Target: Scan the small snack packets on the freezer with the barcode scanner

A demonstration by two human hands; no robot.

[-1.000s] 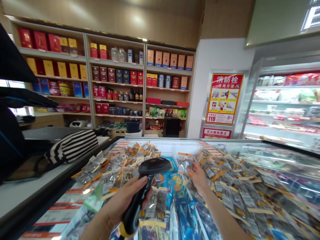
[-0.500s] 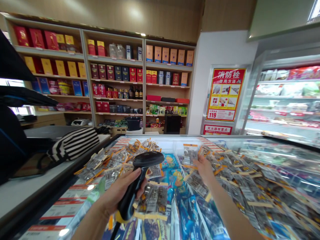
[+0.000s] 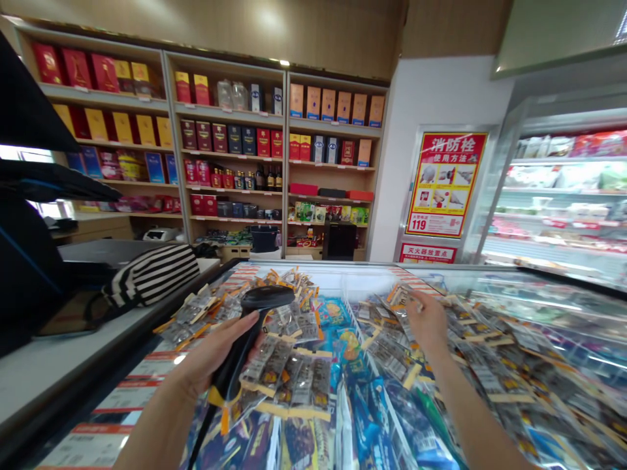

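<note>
Black scanner (image 3: pixel 238 352), clasped in your left hand (image 3: pixel 208 356), has shifted left; your right hand (image 3: pixel 430 324) has moved to the right-hand packets (image 3: pixel 482 373), bringing those within reach, fingers curled, any grip unclear. Left-hand packets (image 3: pixel 302 378) lie on the same glass freezer top (image 3: pixel 366 281); stocked shelves (image 3: pixel 333 126) stand behind.
</note>
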